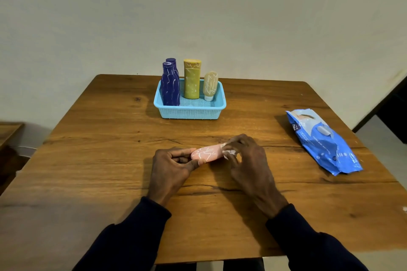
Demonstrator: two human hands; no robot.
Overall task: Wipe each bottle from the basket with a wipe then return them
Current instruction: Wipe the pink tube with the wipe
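A pink bottle (pixel 206 153) with white scribbles lies sideways above the middle of the wooden table (pixel 110 138). My left hand (pixel 174 166) pinches its left end between thumb and fingers. My right hand (pixel 246 160) curls round its right end, pressing a white wipe (pixel 230 152) against it. Behind them a light blue basket (pixel 191 112) holds two dark blue bottles (pixel 170 87), a tall yellow bottle (pixel 192 79) and a small beige tube (pixel 210 86) standing cap down, all marked with white scribbles.
A blue pack of wet wipes (pixel 323 141) lies on the table's right side, near the edge. A pale wall rises right behind the table. Another wooden surface (pixel 8 132) shows at the far left.
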